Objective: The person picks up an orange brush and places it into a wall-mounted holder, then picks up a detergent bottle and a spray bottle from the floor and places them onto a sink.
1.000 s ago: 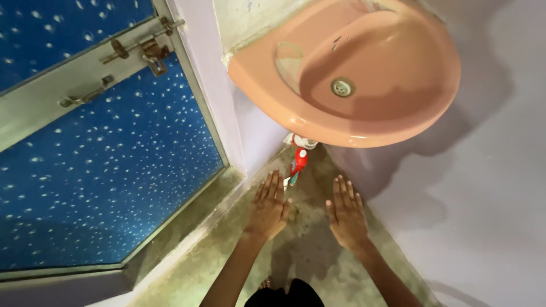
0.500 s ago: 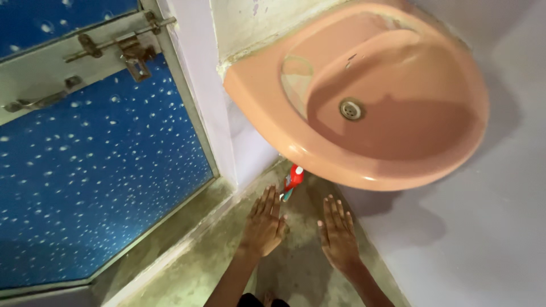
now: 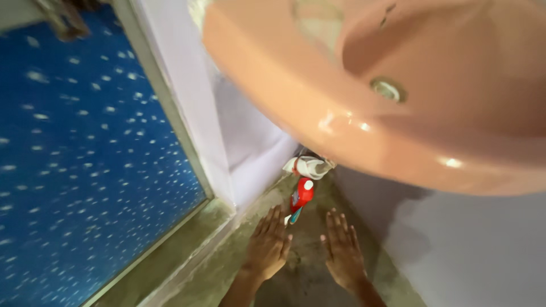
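Closest to the camera, two bare arms reach forward and down toward the floor point(image 3: 318, 284), which is rough grey-green concrete with dark stains. The left hand point(image 3: 268, 245) is flat, palm down, with its fingers spread apart and holding nothing. The right hand point(image 3: 343, 253) is the same: open, fingers straight, empty. Both hands point toward the corner, likely because what sits there is low down and tucked under the basin.

Just past the left fingertips lies a small red bottle point(image 3: 301, 194) with a white round spot and a blue-green end. It looks like smooth plastic and leans against the bottom of the wall. The picture is blurry here, so I cannot be sure of its exact kind. Right above it is a white pipe fitting point(image 3: 307, 166), which sits under the sink point(image 3: 296, 96).

The sink is big, round and peach-pink, shiny like glazed pottery, with a metal drain point(image 3: 388, 89) in the bowl. It hangs on the pale purple wall point(image 3: 483, 244). On the left stands a blue door point(image 3: 79, 170) dotted with white specks.
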